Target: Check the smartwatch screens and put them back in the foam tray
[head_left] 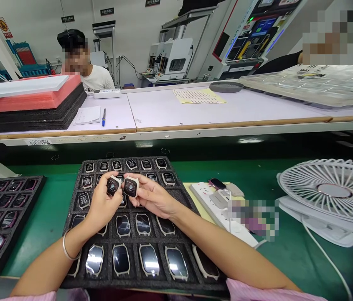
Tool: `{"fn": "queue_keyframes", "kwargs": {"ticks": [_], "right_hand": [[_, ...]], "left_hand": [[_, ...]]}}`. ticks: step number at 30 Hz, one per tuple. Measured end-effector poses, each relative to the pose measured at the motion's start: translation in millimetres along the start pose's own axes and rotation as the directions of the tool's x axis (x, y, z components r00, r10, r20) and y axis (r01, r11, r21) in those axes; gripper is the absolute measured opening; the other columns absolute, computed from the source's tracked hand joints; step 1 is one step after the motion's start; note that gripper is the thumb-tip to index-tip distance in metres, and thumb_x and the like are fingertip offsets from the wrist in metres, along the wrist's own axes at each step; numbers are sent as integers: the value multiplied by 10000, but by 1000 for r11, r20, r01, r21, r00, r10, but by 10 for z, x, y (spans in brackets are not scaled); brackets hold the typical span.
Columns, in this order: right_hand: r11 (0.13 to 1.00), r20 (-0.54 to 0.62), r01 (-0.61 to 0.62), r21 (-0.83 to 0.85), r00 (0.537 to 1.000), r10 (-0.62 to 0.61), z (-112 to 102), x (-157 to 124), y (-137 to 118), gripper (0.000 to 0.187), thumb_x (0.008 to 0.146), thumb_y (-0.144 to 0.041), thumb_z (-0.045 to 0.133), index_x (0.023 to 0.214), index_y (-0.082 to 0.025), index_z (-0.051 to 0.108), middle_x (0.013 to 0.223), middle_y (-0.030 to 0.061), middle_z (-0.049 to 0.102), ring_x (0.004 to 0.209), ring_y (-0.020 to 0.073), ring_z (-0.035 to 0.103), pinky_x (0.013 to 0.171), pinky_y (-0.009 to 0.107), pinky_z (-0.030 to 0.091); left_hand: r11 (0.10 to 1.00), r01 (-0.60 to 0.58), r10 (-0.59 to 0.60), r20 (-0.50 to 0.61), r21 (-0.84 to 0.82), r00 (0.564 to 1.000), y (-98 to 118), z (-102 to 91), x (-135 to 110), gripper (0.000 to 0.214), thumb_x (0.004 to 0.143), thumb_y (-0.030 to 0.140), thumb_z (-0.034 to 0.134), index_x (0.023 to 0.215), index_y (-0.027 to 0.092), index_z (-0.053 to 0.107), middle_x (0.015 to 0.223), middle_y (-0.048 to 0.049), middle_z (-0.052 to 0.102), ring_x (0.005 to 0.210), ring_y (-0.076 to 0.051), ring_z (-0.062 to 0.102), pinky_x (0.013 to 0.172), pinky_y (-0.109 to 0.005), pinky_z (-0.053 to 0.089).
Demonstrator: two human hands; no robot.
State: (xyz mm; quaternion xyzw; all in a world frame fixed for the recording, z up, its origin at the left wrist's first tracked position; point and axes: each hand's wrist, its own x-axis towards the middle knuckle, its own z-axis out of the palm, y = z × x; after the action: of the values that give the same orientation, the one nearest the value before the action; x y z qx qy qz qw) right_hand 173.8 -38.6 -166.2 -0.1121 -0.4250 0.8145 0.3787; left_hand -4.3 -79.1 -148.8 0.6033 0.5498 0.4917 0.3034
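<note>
- Here, at the centre of the frame, the left hand (102, 203) pinches a small watch body (113, 185) between its fingertips, dark screen up.
- Beside it, the right hand (151, 196) grasps a second watch body (130, 187), the two nearly touching.
- Both hover over a black foam tray (184, 193) filled with more watch bodies in rows.
- At the right sits a white fan (333, 192); a power strip (217, 207) lies between fan and tray.

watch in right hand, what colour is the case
Pale cream, framing a dark screen; the watch shows best in head view.
</note>
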Motion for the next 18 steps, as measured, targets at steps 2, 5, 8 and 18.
{"fn": "queue_keyframes", "kwargs": {"ticks": [2, 5, 8, 18], "right_hand": [[1000, 3, -2, -4, 1000, 2, 4, -3, -3, 461, 812, -311, 834, 1232, -246, 657, 1045, 33, 674, 680, 93, 612, 659, 247, 488], [1000, 4, -6, -8, 1000, 6, 9, -8, -7, 454, 809, -314, 837, 1222, -245, 662, 1005, 21, 669, 678, 93, 611, 662, 247, 488], [1000, -6, 2, 2, 1000, -2, 9, -7, -13, 451, 810, -319, 836, 1220, -248, 661, 1028, 22, 672, 674, 92, 614, 658, 247, 485], [1000, -10, -1, 1, 1000, 1, 26, -20, -26, 472, 802, -316, 838, 1227, -233, 651, 1037, 36, 683, 670, 98, 595, 654, 250, 489]], "left_hand": [[1000, -12, 12, 2, -2, 1000, 3, 0, -3, 380, 806, 220, 572, 1184, 196, 563, 1028, -49, 664, 822, -161, 602, 720, -287, 475], [1000, 1, -1, -10, -10, 1000, 0, 3, -3, 370, 805, 234, 582, 1173, 197, 569, 1010, -46, 663, 843, -167, 614, 727, -288, 483], [999, 27, -27, -1, -39, 1000, -11, 5, -5, 407, 800, 240, 591, 1204, 201, 558, 1039, -55, 662, 917, -189, 638, 735, -291, 492], [997, 27, -25, 23, -68, 999, -6, 6, -15, 398, 800, 250, 592, 1193, 202, 557, 1034, -54, 658, 936, -194, 636, 737, -291, 493]]}}
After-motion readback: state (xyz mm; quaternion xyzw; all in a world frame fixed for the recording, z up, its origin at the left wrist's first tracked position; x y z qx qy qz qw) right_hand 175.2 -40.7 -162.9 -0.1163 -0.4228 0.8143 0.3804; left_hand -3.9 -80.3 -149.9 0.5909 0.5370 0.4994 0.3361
